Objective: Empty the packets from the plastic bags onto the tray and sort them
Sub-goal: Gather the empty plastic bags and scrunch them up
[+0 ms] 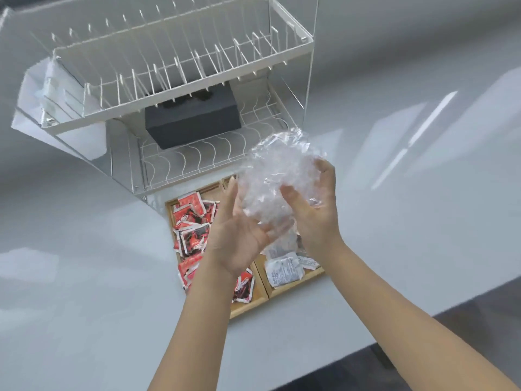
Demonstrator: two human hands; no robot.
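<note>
Both hands cradle a crumpled plastic bag: left hand flat-fingered beneath it, right hand curled around its side. Below them sits the wooden tray, red packets under the left, white packets under the right. Any packet remaining inside could drop into the wrong compartment.

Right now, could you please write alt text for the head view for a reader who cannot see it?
Two bare hands, left hand and right hand, crumple a clear plastic bag above a wooden tray. Red packets fill its left compartment, white packets its right. Behind stands a white wire dish rack.
</note>
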